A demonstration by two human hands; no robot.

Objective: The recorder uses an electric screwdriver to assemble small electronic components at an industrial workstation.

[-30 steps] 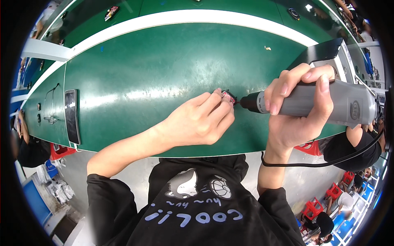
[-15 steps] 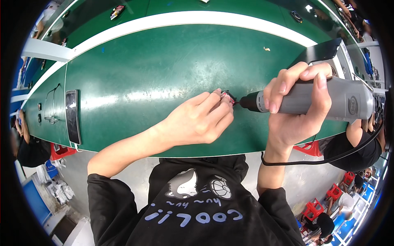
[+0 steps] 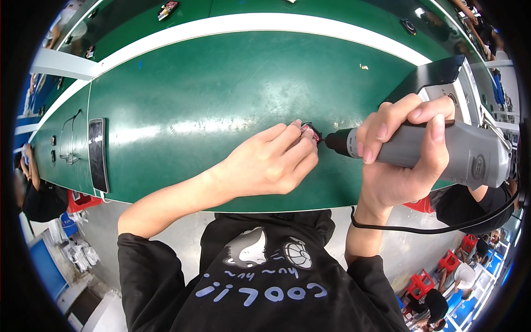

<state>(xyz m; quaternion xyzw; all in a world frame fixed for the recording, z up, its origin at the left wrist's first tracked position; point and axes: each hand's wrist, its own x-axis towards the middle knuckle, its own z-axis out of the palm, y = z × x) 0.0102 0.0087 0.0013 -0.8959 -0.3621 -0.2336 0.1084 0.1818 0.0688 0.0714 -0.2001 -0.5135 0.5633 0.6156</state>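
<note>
Against the green tabletop, my left hand point(image 3: 271, 161) has its fingers closed round a small red and black part point(image 3: 310, 131); most of the part is hidden under the fingertips, and its exact kind is unclear. My right hand point(image 3: 395, 157) grips a grey corded electric screwdriver point(image 3: 467, 152) with a black nose. The screwdriver lies nearly level, its nose pointing left at the part. Its tip is right beside the part's right end; whether the two touch, I cannot tell.
A screwdriver cord point(image 3: 437, 229) loops below my right wrist. Behind the tool stands a black and white box point(image 3: 434, 81). On the left lie a dark phone-like slab point(image 3: 98, 157) and a thin wire-framed object point(image 3: 69, 157). A white rail point(image 3: 260, 22) borders the table's far side.
The screwdriver's rear end has tipped lower and its nose has shifted slightly right. My left hand, still on the part, has moved a little to the right.
</note>
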